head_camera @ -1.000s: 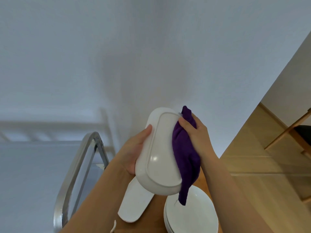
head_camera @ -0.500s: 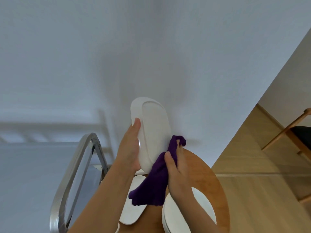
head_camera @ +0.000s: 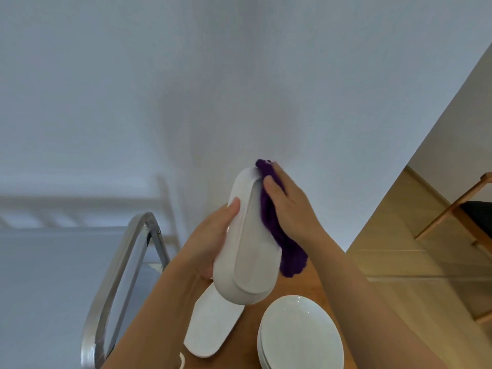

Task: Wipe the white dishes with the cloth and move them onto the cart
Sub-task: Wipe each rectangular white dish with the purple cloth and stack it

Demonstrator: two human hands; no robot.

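Observation:
I hold a long white oval dish (head_camera: 247, 251) upright in front of me, its underside toward the camera. My left hand (head_camera: 213, 241) grips its left edge, thumb on the back. My right hand (head_camera: 290, 206) presses a purple cloth (head_camera: 277, 225) against the dish's right side and upper end, fingers wrapped over the cloth. Below, a second white oval dish (head_camera: 213, 323) lies flat on the round wooden table (head_camera: 319, 286). A stack of round white plates (head_camera: 300, 336) sits to its right.
The cart's metal handle (head_camera: 117, 275) curves up at the lower left, beside the table. A white wall fills the background. A wooden chair (head_camera: 463, 209) stands at the right over the wooden floor (head_camera: 415, 288).
My right hand has swept the cloth from low on the dish up to its upper end. The dish has tilted and shifted slightly right in my left hand.

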